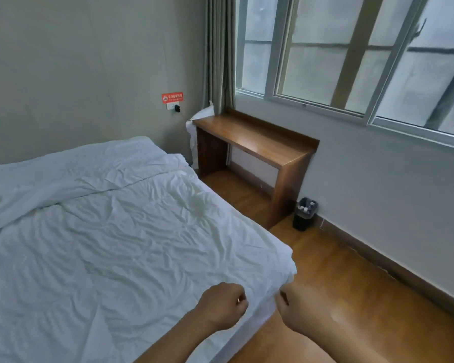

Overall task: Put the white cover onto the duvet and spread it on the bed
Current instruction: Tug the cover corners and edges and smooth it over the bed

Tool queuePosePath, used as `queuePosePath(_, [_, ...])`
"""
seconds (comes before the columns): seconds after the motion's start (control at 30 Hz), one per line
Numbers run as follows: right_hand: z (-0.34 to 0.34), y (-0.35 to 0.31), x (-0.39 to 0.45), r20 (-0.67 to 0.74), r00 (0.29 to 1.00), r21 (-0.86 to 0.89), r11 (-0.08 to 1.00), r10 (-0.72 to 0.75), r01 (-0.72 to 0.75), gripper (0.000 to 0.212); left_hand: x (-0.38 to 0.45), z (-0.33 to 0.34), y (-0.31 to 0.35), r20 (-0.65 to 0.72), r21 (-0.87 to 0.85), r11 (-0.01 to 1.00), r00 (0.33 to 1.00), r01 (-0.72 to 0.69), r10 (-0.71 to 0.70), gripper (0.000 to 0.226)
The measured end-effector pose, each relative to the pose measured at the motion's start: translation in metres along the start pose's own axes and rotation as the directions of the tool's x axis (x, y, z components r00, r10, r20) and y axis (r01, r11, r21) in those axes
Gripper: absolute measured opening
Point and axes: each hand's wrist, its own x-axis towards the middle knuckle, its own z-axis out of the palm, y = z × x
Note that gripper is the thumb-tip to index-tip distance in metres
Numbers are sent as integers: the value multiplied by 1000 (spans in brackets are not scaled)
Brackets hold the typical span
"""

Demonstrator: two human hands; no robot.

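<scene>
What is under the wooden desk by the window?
Under the desk there is wooden floor and a pale panel of wall. A black bin stands beside it, not under. The desk's side panel hides the far left corner.

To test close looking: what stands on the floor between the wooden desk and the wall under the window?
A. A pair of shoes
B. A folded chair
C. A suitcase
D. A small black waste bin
D: a small black waste bin stands on the floor beside the wooden desk, against the wall under the window.
</scene>
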Motion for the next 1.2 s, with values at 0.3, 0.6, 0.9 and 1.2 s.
queuePosePath(0.3, [-88,99,273,117,976,27,983,-182,181,40,257,-81,73,-147,-87,986,977,140,-152,29])
queuePosePath(0.6, [-121,161,554,198,858,-31,872,-474,489,33,494,-113,77,-308,-226,890,837,397,-452,28])
queuePosePath(0.9, [-151,153,745,386,689,32,756,-613,654,35,582,-139,67,-205,-424,668,654,611,-728,31])
queuePosePath(1.2, [-108,25,903,528,504,23,604,-684,796,32,690,-207,-52,-248,-549,560,520,620,-818,32])
